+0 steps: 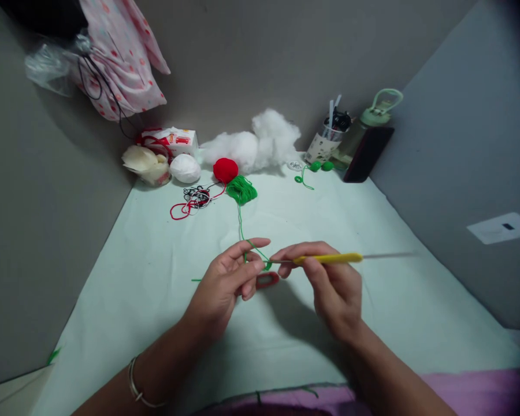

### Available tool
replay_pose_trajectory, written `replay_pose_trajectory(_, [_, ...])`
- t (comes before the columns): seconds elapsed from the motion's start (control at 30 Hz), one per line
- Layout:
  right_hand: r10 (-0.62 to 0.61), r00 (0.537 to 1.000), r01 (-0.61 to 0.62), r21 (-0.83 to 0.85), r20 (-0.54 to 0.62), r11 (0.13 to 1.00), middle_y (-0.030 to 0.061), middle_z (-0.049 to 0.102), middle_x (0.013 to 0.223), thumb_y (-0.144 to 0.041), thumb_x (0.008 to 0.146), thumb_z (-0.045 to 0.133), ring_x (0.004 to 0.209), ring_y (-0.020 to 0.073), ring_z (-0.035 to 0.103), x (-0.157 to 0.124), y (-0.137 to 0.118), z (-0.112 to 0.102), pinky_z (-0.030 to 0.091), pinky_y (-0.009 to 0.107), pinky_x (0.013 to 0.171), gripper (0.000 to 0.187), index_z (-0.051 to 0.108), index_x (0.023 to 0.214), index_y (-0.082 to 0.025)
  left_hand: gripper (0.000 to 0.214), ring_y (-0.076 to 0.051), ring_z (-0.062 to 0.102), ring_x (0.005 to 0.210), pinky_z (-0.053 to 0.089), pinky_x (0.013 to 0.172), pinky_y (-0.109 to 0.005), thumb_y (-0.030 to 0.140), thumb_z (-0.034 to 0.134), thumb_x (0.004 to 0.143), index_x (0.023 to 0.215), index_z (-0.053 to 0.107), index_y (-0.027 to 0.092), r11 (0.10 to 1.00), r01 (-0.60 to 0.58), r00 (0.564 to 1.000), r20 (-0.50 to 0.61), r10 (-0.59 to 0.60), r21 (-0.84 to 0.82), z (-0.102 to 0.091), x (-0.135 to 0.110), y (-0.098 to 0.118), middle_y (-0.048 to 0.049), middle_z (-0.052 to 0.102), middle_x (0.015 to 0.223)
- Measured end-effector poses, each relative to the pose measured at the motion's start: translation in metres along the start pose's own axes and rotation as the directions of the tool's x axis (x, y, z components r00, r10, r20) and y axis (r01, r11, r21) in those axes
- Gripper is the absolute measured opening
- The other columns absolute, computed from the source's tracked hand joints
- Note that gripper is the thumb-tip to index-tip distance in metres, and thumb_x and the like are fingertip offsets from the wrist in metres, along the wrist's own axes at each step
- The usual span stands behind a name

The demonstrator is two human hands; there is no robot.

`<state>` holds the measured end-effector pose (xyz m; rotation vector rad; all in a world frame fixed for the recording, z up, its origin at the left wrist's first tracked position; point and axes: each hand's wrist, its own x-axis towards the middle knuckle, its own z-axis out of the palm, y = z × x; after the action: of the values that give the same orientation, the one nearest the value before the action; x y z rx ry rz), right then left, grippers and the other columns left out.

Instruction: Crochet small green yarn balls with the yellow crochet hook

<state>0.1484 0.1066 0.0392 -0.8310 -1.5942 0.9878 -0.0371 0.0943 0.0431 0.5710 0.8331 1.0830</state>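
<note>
My left hand (221, 283) pinches a tiny piece of green crochet (267, 266) between thumb and fingers. Green yarn passes over its raised index finger and leads back to a loose green yarn hank (241, 190) on the table. In my right hand (338, 292) is a crochet hook (329, 258) with a yellow handle, held nearly level. The hook's left tip meets the green piece, though the stitch itself is too small to make out. Just below the fingertips lies a reddish oval loop (267, 280).
Behind the hank sits a red yarn ball (226, 170), with tangled black and red yarn (196, 197) to its left. White stuffing (260, 144), a white ball (185, 168), a pen cup (325, 144), a green bottle (375, 118) and a dark phone-like slab (368, 155) line the back.
</note>
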Motion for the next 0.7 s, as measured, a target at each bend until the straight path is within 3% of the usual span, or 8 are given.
replay_pose_trajectory(0.1, [-0.271,0.949,0.311,-0.344,0.160,0.886,0.0071,0.080,0.110,-0.017,0.105,0.057,0.093,0.0201,0.077,-0.005,0.003,0.001,0.065,0.034,0.080,0.030,0.072,0.129,-0.027,0.044,-0.002,0.039,0.045,0.028,0.046,-0.020,0.025,0.087,0.081,0.122,0.074,0.019,1.000,-0.021,1.000,-0.013,0.021,-0.014,0.000,0.002,-0.004,0.0073,0.059,0.065])
replay_pose_trajectory(0.2, [-0.357,0.883,0.466,-0.485,0.304,0.740,0.0087,0.080,0.117,-0.015,0.101,0.063,0.103,0.0240,0.077,-0.007,0.005,0.003,0.066,0.035,0.080,0.037,0.071,0.135,-0.029,0.052,-0.001,0.035,0.045,0.025,0.045,-0.018,0.027,0.090,0.079,0.125,0.072,0.015,0.995,0.048,0.999,0.010,-0.047,-0.089,-0.002,0.003,-0.005,0.0070,0.057,0.065])
replay_pose_trajectory(0.23, [-0.353,0.891,0.453,-0.494,0.287,0.742,0.0085,0.079,0.118,-0.014,0.101,0.063,0.103,0.0237,0.076,-0.007,0.004,0.003,0.066,0.035,0.079,0.038,0.072,0.134,-0.030,0.052,-0.001,0.032,0.045,0.025,0.045,-0.018,0.027,0.090,0.078,0.125,0.072,0.013,0.990,0.081,0.997,0.024,-0.079,-0.118,-0.002,0.003,-0.005,0.0083,0.053,0.061])
replay_pose_trajectory(0.3, [-0.303,0.938,0.347,-0.430,0.170,0.833,0.0078,0.079,0.114,-0.015,0.102,0.062,0.099,0.0222,0.076,-0.005,0.002,0.002,0.065,0.035,0.079,0.034,0.075,0.130,-0.030,0.048,-0.002,0.028,0.045,0.023,0.046,-0.017,0.025,0.090,0.079,0.122,0.073,0.012,0.979,0.130,0.991,0.044,-0.125,-0.155,-0.003,0.003,-0.001,0.0107,0.045,0.054])
replay_pose_trajectory(0.37, [-0.183,0.983,0.180,-0.236,0.012,0.955,0.0070,0.077,0.104,-0.018,0.104,0.059,0.087,0.0194,0.074,-0.003,-0.001,0.002,0.064,0.035,0.074,0.027,0.077,0.121,-0.028,0.042,-0.002,0.027,0.045,0.023,0.046,-0.017,0.024,0.088,0.081,0.118,0.074,0.012,0.980,0.128,0.991,0.044,-0.123,-0.154,-0.003,0.002,0.002,0.0117,0.041,0.049])
replay_pose_trajectory(0.43, [-0.038,0.997,0.039,0.014,-0.068,0.999,0.0059,0.075,0.096,-0.023,0.106,0.057,0.074,0.0169,0.070,0.001,-0.001,0.002,0.062,0.034,0.068,0.023,0.079,0.111,-0.026,0.039,-0.003,0.028,0.044,0.023,0.046,-0.018,0.025,0.088,0.081,0.116,0.075,0.013,0.989,0.092,0.996,0.026,-0.090,-0.120,-0.002,0.001,0.004,0.0119,0.040,0.047])
replay_pose_trajectory(0.53, [0.066,0.997,-0.058,0.152,-0.045,0.987,0.0067,0.077,0.099,-0.030,0.105,0.062,0.074,0.0166,0.070,0.006,0.000,0.005,0.062,0.033,0.067,0.020,0.081,0.103,-0.025,0.040,-0.004,0.030,0.043,0.025,0.046,-0.020,0.027,0.088,0.079,0.115,0.075,0.016,0.999,0.037,0.999,0.033,-0.035,-0.039,-0.001,0.002,0.001,0.0108,0.046,0.051])
replay_pose_trajectory(0.7, [0.067,0.997,-0.064,0.073,-0.039,0.995,0.0044,0.081,0.098,-0.027,0.103,0.064,0.073,0.0154,0.073,0.007,-0.002,0.010,0.063,0.030,0.067,0.019,0.082,0.106,-0.026,0.034,-0.005,0.037,0.045,0.031,0.051,-0.022,0.030,0.084,0.084,0.115,0.078,0.017,0.997,-0.021,0.999,0.047,0.017,0.072,-0.002,0.003,-0.007,0.0091,0.048,0.049])
